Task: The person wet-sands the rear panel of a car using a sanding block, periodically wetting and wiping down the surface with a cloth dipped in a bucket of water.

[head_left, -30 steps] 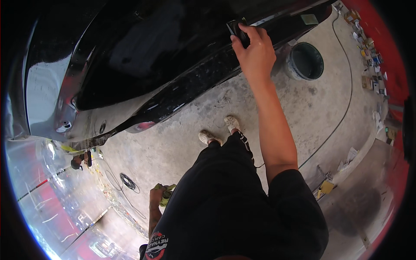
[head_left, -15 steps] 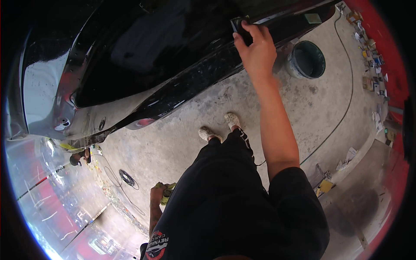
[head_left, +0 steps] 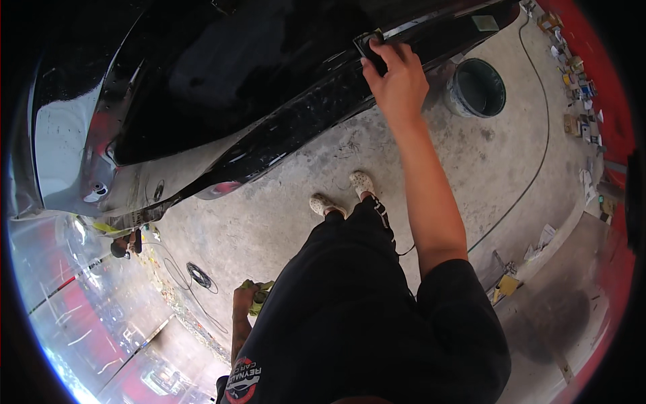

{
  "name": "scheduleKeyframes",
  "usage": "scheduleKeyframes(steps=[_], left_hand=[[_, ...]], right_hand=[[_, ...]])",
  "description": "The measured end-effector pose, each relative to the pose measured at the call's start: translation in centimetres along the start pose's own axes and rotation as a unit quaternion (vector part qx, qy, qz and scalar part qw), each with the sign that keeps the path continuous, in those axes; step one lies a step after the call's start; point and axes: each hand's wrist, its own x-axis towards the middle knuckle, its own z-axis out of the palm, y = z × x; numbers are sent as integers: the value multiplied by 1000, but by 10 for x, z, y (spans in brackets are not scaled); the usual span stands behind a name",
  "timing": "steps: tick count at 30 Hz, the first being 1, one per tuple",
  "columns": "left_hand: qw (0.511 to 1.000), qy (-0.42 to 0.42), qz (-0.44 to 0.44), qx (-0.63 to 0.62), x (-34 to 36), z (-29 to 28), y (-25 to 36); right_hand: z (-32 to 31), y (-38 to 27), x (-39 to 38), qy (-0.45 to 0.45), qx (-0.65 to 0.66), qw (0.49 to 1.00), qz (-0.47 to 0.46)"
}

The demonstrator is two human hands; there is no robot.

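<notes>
My right hand (head_left: 400, 84) reaches out to the black car body (head_left: 222, 74), fingers closed around a small black block (head_left: 368, 51). A pale edge runs along the block's outer side; it looks like a sanding block. It rests against the glossy panel, near its lower edge. Low beside my left hip, my left hand (head_left: 243, 298) is wrapped around a crumpled green cloth (head_left: 261, 299). Some of its fingers are hidden by the cloth. A flat greenish pad (head_left: 484, 24) lies on the car's lower ledge, to the right of my right hand.
A dark bucket (head_left: 457, 101) stands on the concrete floor (head_left: 282, 209) right of my right forearm. A long hose (head_left: 544, 128) curves across the floor. Coiled cable (head_left: 198, 275) lies at the left, where another person (head_left: 126, 244) is low by the car's end. Boxes (head_left: 572, 126) line the red wall.
My right hand and the block have shifted slightly left along the panel. My left hand keeps the green cloth by my hip.
</notes>
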Motion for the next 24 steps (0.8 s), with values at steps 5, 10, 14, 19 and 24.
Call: scheduleKeyframes(steps=[5,10,14,19,24], left_hand=[[1000,-6,-9,23,-3,-3,2],[999,-3,-12,48,0,-4,-12],[999,-24,-34,35,1,-2,-15],[1000,-10,16,8,-1,-4,-3],[999,-15,-32,22,0,-11,-6]], right_hand=[[-19,-2,18,-33,-40,999,-5],[-9,0,16,-4,-21,999,36],[-20,1,1,-65,-41,997,7],[-23,3,20,-33,-34,998,35],[-15,-10,-3,-28,-8,999,34]])
